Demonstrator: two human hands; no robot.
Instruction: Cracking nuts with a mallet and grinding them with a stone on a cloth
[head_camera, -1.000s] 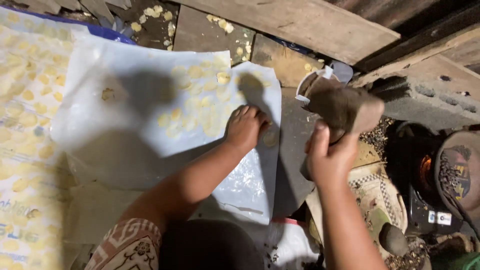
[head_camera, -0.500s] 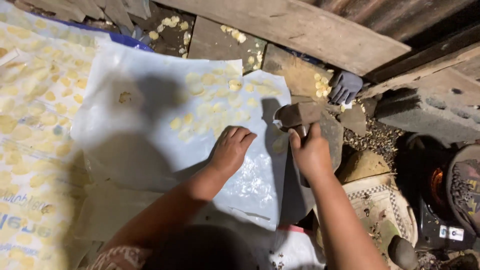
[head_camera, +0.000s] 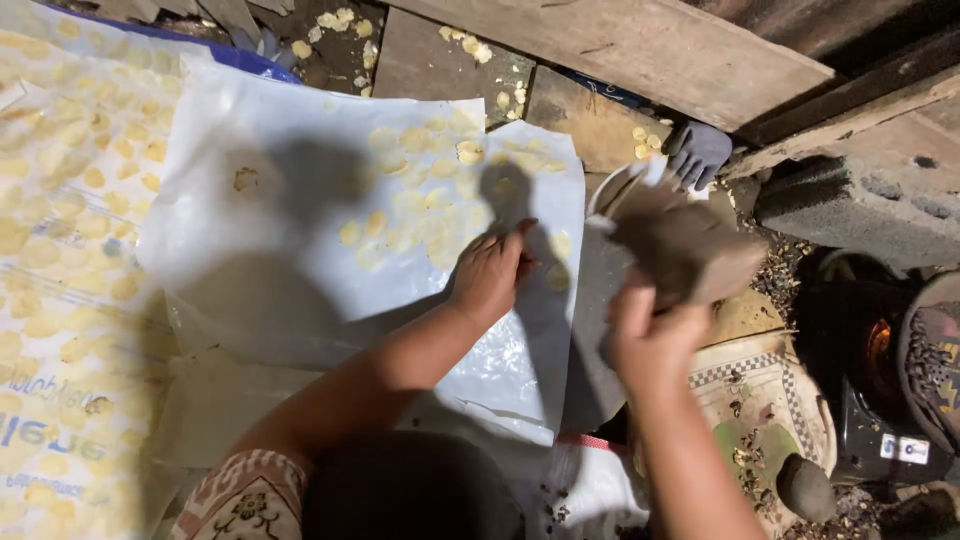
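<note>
Brown and heavy-looking, the blunt wooden block (head_camera: 690, 255) sits in the right hand (head_camera: 655, 335), whose fingers are closed tight around its lower end, so its long side points up and away from them to the right. The left hand (head_camera: 490, 275) lies flat with loose, spread fingers on the white plastic sheet (head_camera: 300, 270). A small pale yellow flat piece (head_camera: 557, 277) rests just beside its fingertips, between the two hands and nearer the left one.
</note>
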